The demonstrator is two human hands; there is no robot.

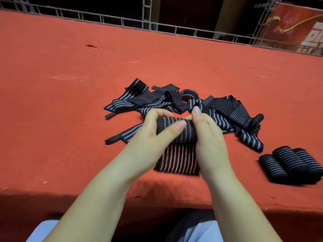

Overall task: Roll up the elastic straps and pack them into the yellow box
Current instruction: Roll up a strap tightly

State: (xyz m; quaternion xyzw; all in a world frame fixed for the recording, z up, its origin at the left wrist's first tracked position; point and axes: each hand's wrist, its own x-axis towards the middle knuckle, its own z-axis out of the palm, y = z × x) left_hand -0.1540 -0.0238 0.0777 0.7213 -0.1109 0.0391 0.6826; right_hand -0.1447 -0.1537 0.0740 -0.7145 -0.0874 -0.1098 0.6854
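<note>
Strap in hand: black elastic strap with grey stripes (176, 137), half rolled, tail hanging onto red felt table (70, 102)
Left hand (153, 130): fingers curled round roll
Right hand (208, 135): gripping roll's other end

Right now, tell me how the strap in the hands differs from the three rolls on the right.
The strap in the hands is only partly rolled, its tail hanging flat; the three rolls are fully wound. It is gripped by the left hand and right hand; the rolls lie untouched, side by side on the table. Both are black with pale stripes.

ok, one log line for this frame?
left hand: grips strap roll | right hand: grips roll | finished rolls: three, right side | yellow box: unseen
</note>
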